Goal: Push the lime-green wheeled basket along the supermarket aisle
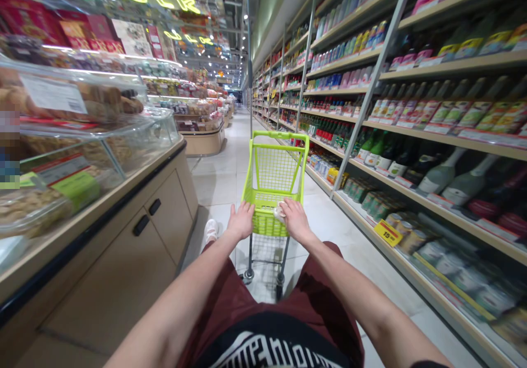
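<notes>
A small lime-green shopping cart with a mesh basket and grey legs on casters stands right in front of me. At the near left corner of the basket is my left hand, its fingers bent over the rim and its thumb raised. My right hand rests at the near right corner of the rim. Under its thumb and fingers it holds a small white crumpled item, whose kind I cannot make out. No goods show inside the mesh basket.
Shelves of bottles and cans line the right side, with a yellow price tag low down. On the left runs a counter with clear bulk-food bins. A tiled aisle stretches ahead between them. A thin grey pole rises behind the cart.
</notes>
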A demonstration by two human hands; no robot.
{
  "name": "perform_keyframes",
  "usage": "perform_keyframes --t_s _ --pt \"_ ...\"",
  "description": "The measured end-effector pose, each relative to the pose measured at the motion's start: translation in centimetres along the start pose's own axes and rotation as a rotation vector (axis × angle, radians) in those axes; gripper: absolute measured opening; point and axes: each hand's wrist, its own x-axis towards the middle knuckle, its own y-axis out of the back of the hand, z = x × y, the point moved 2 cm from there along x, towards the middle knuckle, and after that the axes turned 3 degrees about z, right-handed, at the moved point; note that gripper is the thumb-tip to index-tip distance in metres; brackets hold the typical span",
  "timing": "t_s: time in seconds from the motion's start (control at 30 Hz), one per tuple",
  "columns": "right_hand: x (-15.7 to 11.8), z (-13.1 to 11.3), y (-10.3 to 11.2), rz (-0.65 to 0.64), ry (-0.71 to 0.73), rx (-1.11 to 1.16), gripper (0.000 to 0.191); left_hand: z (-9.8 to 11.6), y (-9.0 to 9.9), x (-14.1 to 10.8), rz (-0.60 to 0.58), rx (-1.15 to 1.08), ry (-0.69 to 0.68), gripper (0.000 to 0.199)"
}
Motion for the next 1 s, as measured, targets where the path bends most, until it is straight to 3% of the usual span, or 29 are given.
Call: perform_keyframes --t_s 0.13,0.27,0.4,0.5,0.77,0.87,1.0 --pt "-1.4 2.6 0.8 0.083 -0.108 -0.055 0.030 0.1 -0.4 -0.3 0.045 0.036 -0.059 0.055" --pt "-2.6 1.8 0.2 0.189 -0.163 -0.008 0.036 1.1 -0.2 -1.1 0.139 0.089 -0.075 0.049" --pt "-2.7 -1.1 -1.2 0.099 -0.023 0.067 0.048 2.2 0.4 -2.0 0.179 0.144 -0.064 0.048" --pt "-2.7 -1.4 -1.4 0.033 0.073 0.043 0.052 2.7 1.1 -2.2 0.153 0.164 -0.072 0.047" --pt "-3.1 3.9 0.9 0.011 0.086 0.057 0.051 6.6 1.8 -1.6 0.102 0.041 -0.142 0.045" --pt "-3.6 6.0 1.8 0.053 -0.004 0.036 0.044 7.4 1.6 -2.0 0.106 -0.018 -0.215 0.048" --pt "-3.8 7.4 2.5 0.204 -0.201 -0.008 0.035 6.9 1.5 -2.4 0.089 -0.059 -0.309 0.061"
